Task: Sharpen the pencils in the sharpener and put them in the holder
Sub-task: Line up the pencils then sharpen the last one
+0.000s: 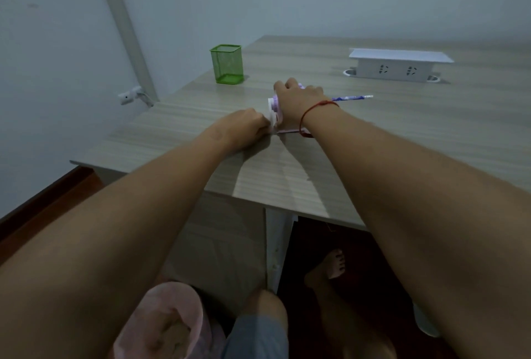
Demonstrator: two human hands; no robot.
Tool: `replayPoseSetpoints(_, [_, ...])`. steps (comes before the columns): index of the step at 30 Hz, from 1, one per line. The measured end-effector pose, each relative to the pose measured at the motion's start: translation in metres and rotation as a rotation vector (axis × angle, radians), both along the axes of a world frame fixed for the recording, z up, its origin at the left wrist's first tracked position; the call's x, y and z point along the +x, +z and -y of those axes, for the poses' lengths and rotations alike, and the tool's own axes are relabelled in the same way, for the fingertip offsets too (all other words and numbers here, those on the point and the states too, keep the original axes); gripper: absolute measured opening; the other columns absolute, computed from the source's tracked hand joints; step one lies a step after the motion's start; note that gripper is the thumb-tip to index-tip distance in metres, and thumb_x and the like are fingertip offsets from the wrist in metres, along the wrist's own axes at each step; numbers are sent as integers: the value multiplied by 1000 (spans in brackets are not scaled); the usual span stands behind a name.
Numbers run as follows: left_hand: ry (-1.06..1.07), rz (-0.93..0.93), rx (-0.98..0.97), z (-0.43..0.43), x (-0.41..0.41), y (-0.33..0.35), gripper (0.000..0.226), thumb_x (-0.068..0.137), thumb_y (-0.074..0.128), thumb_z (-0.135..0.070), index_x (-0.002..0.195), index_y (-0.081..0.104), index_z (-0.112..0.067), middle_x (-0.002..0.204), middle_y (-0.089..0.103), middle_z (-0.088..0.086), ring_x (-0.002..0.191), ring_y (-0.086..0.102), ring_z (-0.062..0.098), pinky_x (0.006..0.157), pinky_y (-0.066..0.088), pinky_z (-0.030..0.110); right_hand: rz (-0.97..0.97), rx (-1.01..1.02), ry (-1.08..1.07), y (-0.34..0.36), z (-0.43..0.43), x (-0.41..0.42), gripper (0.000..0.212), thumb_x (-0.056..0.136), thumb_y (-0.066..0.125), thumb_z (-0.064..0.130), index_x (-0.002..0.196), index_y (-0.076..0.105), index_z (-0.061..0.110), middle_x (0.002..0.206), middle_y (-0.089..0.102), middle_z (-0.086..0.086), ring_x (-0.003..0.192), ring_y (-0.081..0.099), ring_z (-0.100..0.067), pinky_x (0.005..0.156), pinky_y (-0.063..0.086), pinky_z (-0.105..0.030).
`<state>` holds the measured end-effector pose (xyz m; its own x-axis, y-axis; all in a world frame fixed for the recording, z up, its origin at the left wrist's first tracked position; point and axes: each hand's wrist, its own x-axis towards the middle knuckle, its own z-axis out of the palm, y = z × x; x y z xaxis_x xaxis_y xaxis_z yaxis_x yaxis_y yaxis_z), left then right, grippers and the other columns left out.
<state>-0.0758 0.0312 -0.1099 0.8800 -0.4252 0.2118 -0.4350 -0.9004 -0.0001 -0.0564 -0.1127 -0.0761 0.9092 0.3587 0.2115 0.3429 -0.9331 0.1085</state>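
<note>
Pink-and-white plastic sharpener (273,106) stands on the wood-grain table (373,151), near its front edge. The right hand (296,101) is clamped over the top of the body, fingers curled down the far side, pinning it in place. The left hand (244,126) is closed at the unit's left end, fingertips on the white crank (271,122); the exact pinch is hidden behind the knuckles.

One patterned blue pencil (352,97) projects from the sharpener's right side. Its long axis runs level, left to right, with the free end pointing away from both hands. The right hand is the nearer to it.

The green mesh holder (227,64) stands upright, further back and to the left, well apart, with no pencil visible in it.

Assessment: sharpening is in hand. Withdrawal calls for a straight pull rightward along the axis, then carriage across the sharpener to the holder.
</note>
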Motion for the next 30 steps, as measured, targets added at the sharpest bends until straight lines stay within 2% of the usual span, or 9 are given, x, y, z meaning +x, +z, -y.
replayPoseSetpoints(3, [34,-29,79,2,16,9,29,95,47,-24,110,66,-9,107,66,18,94,62,33,83,47,36,16,-1,6,-1,1,3,74,75,70,42,136,35,18,136,43,-8,123,49,-34,95,41,-45])
replayPoseSetpoints(5, [84,-17,77,4,27,21,27,94,48,-19,108,65,-5,106,64,20,93,61,34,77,42,34,33,16,3,-4,2,4,69,76,68,41,134,37,18,134,44,-8,118,51,-34,93,42,-45])
replayPoseSetpoints(8, [89,45,116,7,36,34,23,95,48,-15,96,65,1,96,64,24,74,55,30,65,35,33,31,1,-18,-2,2,3,66,80,65,38,135,36,17,134,43,-7,118,51,-31,93,42,-44])
replayPoseSetpoints(10, [77,88,170,5,36,36,20,94,50,-12,90,66,0,89,65,23,70,54,29,61,35,33,27,-8,-21,-1,1,2,68,80,66,38,137,35,17,135,43,-7,119,50,-31,93,42,-44])
replayPoseSetpoints(14, [61,169,115,-1,32,39,20,92,50,-9,91,67,2,89,66,26,80,63,41,64,43,40,44,-18,-10,-2,2,-2,68,82,65,37,138,33,17,136,41,-8,120,50,-32,93,42,-44])
replayPoseSetpoints(19, [50,232,124,-2,26,34,21,94,49,-6,91,68,2,86,66,26,78,63,41,60,39,39,96,20,13,-6,6,-3,58,85,61,35,135,36,18,134,43,-7,120,51,-34,92,41,-43])
replayPoseSetpoints(25, [57,229,66,-3,23,34,29,96,49,-18,86,65,5,83,65,26,74,61,39,59,35,35,105,10,37,-8,7,-3,63,84,63,36,137,34,19,136,42,-7,119,51,-34,92,42,-44])
replayPoseSetpoints(30, [61,227,54,-6,20,35,30,96,48,-17,84,64,5,80,65,26,73,61,39,59,34,34,96,-10,40,-6,4,-4,70,81,68,37,139,32,19,137,41,-7,119,51,-34,93,42,-44])
